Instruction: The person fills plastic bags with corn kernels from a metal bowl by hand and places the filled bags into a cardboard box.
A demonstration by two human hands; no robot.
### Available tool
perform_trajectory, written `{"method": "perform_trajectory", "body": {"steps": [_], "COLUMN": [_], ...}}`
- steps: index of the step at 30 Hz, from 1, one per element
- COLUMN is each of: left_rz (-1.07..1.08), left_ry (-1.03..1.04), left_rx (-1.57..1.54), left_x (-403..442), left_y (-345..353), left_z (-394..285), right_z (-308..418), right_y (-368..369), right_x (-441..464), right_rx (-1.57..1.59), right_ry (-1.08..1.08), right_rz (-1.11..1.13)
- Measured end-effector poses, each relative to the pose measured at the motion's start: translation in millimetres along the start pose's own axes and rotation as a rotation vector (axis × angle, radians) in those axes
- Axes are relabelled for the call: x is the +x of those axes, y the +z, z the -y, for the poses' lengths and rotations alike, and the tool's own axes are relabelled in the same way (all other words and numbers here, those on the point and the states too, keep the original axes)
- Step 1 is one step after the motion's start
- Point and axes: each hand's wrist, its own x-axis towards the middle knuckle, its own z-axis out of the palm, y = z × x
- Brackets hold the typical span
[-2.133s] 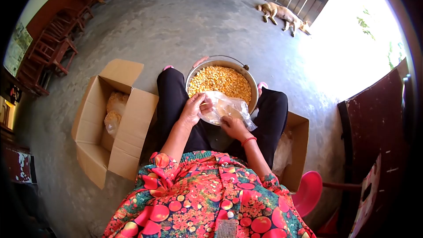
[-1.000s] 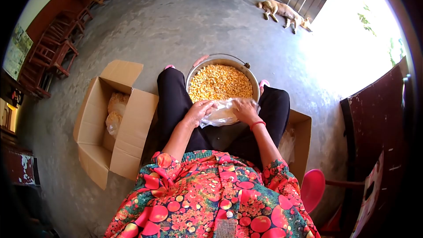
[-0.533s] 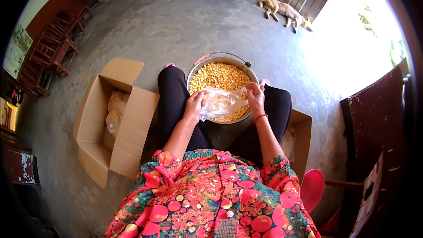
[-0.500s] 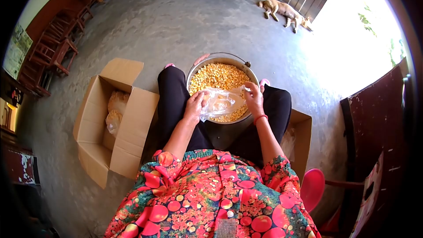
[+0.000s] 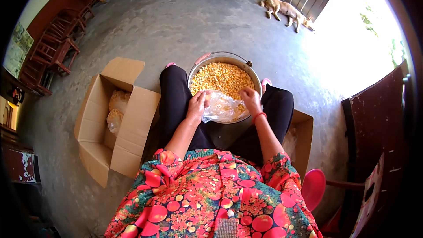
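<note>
A clear plastic bag (image 5: 221,105) lies over the near part of a metal bucket (image 5: 255,79) that holds yellow corn kernels (image 5: 222,77). My left hand (image 5: 197,106) is closed on the bag's left edge. At the bag's right end, over the bucket's right side, my right hand (image 5: 251,100) has its fingers curled together. What those fingers hold, if anything, is too small to make out. The bucket stands between my legs, its wire handle resting toward the far rim.
Left of me stands an open cardboard box (image 5: 92,119) with filled plastic bags (image 5: 115,121) inside. Another box (image 5: 303,139) is by my right leg, near a pink plastic object (image 5: 313,187). A dog (image 5: 286,11) lies by the doorway. Wooden chairs (image 5: 55,53) line the left wall.
The bag was stretched between both hands; its right side now sags lower. My right hand has shifted slightly down, its fingers more curled. My left hand stays on the bag.
</note>
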Motion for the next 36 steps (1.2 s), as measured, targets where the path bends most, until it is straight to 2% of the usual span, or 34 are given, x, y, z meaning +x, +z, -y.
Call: {"method": "perform_trajectory", "body": {"steps": [2, 5, 7, 8, 9, 11, 12, 15, 17, 19, 23, 25, 27, 29, 30, 31, 32, 33, 34, 35, 36], "left_rz": [0.033, 0.020, 0.055, 0.074, 0.095, 0.181, 0.204, 0.293, 0.384, 0.497, 0.548, 0.571, 0.654, 0.664, 0.585, 0.506, 0.411, 0.413, 0.269, 0.124, 0.038], "left_ry": [0.014, -0.026, -0.047, -0.060, -0.073, -0.103, -0.128, -0.174, -0.279, -0.354, -0.373, -0.386, -0.337, -0.352, -0.359, -0.366, -0.336, -0.338, -0.261, -0.184, -0.175], "left_rx": [0.031, 0.002, 0.028, 0.053, 0.079, 0.181, 0.203, 0.210, 0.213, 0.168, 0.199, 0.204, -0.006, -0.038, -0.081, -0.125, -0.122, -0.126, -0.020, 0.084, 0.162], "left_x": [1, -1, -5, -7, -11, -13, -17, -24, -27, -24, -22, -18, -11, -3, 2, 4, 11, 18, 23, 29, 39], "left_y": [-2, 0, 1, 2, 5, 3, 5, 13, 14, 13, 21, 27, 33, 39, 42, 44, 41, 36, 30, 24, 16], "left_z": [4, 5, 3, 3, 1, 5, 1, -5, -6, -1, -13, -22, -28, -37, -40, -40, -29, -16, -3, 14, 35], "right_z": [4, -29, -35, -38, -30, -32, -34, -30, -32, -33, -52, -57, -71, -81, -77, -82, -84, -50, -41, -31, -20], "right_y": [-11, -7, -1, 2, 3, 10, 12, 15, 14, 13, 23, 24, 27, 26, 22, 23, 15, -1, -8, -15, -21], "right_x": [7, 21, 17, 17, 14, 16, 17, 24, 25, 25, 22, 23, 30, 36, 38, 40, 41, 41, 43, 46, 49], "right_rx": [-0.022, -0.187, -0.502, -0.588, -0.604, -0.684, -0.641, -0.751, -0.801, -0.853, -0.895, -0.753, -0.753, -0.657, -0.512, -0.007, 0.276, 0.562, 0.687, 0.682, 0.816], "right_ry": [0.043, -0.074, -0.009, 0.140, 0.185, 0.109, -0.006, 0.047, 0.053, 0.047, -0.013, 0.060, 0.051, 0.123, 0.155, 0.382, 0.550, 0.711, 0.651, 0.654, 0.626], "right_rz": [-0.052, -0.030, 0.081, 0.181, 0.195, 0.185, 0.129, 0.145, 0.212, 0.386, 0.390, 0.453, 0.445, 0.475, 0.380, 0.353, 0.326, 0.291, 0.301, 0.300, 0.258]}}
